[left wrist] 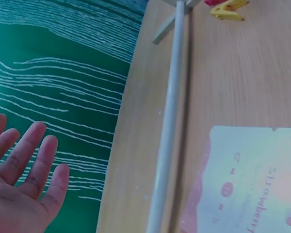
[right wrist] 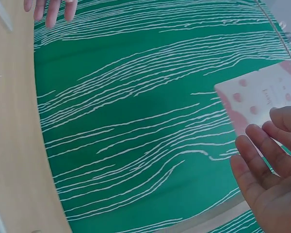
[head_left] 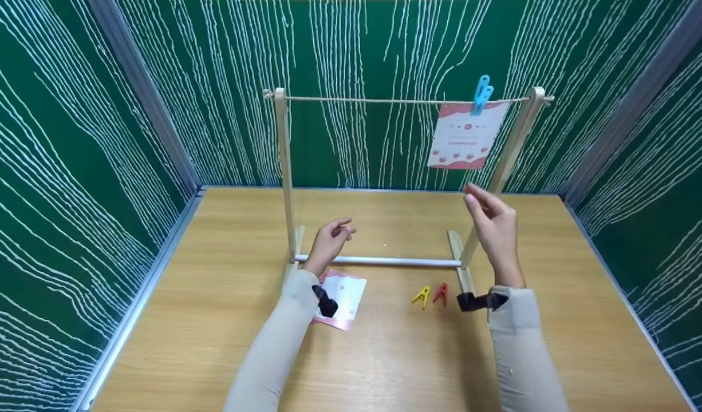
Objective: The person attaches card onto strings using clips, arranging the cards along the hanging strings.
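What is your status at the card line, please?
Left hand and right hand open, empty. One card pegged up; second card on table. Nothing blocking.

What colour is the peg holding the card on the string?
Light blue peg, seen best in the head view.

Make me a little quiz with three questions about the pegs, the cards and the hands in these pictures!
1. Where is the blue peg?
A on the string
B on the table
C in a hand

2. How many pegs lie on the table?
A none
B two
C five

3. What does the right hand hold?
A a card
B a peg
C nothing

Answers: 1 A, it clips the hanging card to the string. 2 B, a yellow peg and a red peg. 3 C, its fingers are free.
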Demonstrator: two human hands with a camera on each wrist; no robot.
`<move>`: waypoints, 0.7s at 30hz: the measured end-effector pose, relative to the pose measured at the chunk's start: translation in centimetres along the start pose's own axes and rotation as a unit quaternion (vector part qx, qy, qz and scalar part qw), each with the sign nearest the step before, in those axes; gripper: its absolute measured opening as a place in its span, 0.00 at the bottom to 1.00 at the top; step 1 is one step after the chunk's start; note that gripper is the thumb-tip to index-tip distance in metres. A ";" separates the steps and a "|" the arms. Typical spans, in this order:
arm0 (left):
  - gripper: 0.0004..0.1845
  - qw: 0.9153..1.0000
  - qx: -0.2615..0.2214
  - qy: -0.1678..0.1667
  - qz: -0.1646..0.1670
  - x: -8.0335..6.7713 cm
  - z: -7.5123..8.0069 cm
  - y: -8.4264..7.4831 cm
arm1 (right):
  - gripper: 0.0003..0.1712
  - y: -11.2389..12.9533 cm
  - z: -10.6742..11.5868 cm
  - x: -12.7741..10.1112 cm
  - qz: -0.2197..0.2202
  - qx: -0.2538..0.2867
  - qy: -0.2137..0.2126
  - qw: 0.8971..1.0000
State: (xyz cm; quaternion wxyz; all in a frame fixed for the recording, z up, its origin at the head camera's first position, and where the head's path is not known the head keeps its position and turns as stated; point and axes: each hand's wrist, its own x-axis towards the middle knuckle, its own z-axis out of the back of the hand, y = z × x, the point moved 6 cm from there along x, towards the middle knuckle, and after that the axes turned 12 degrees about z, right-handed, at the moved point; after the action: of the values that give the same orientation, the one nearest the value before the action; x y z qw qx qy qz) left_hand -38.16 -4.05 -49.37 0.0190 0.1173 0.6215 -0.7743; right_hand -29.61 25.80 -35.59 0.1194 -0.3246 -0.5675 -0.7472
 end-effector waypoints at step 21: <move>0.16 0.998 0.031 -0.051 -0.004 -2.1 1.7 5.1 | 0.26 -8.2 0.7 -6.1 -0.147 -0.039 0.009 0.988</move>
State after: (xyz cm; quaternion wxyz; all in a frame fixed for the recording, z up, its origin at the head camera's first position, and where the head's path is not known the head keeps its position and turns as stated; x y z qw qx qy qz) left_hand -35.46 -7.05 -53.48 0.0444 0.0757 0.5959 -0.7982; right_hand -29.22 27.97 -45.59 0.0005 -0.2349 -0.5782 -0.7814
